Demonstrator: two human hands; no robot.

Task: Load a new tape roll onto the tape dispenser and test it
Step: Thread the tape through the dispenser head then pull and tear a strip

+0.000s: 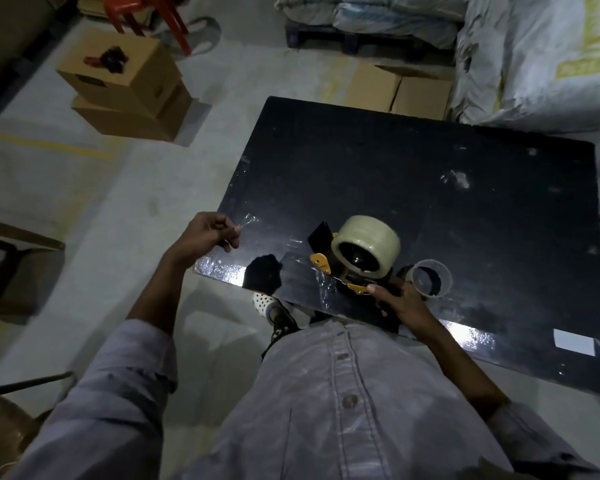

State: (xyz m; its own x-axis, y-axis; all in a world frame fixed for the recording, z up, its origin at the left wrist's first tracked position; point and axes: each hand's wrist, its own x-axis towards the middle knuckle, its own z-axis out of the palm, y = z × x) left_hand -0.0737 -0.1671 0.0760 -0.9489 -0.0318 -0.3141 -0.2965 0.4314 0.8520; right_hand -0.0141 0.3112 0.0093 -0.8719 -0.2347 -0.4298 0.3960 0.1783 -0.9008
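Head view: dispenser [347,271] on black table [430,188] near front edge, new roll [366,242] already seated on hub, clear and pale, axis roughly level. Right hand [400,301] wrapped closed around dispenser handle, thumb forward near yellow blade guard. Left hand [210,235] raised off table's left corner, thumb and forefinger pinched together on what looks like a clear tape end [248,221]; whether that strip runs unbroken back to roll, cannot tell. Spent core [428,278] just right of dispenser, touching or nearly touching right hand, upright, hollow. Judged handling: roll light but stiff, safe to take by outer rim or through core hole; film thin, limp, sticky on one side, prone to fold onto itself and cling to fingers, best held by extreme tip and kept taut; toothed blade at front sharp, so fingers better kept behind guard; dispenser plastic and metal, rigid, best held by handle as now. Writing: none readable on roll or dispenser; white label [574,342] at table's right front corner blank from here; sacks [551,60] beyond table carry yellow print, too blurred to read.
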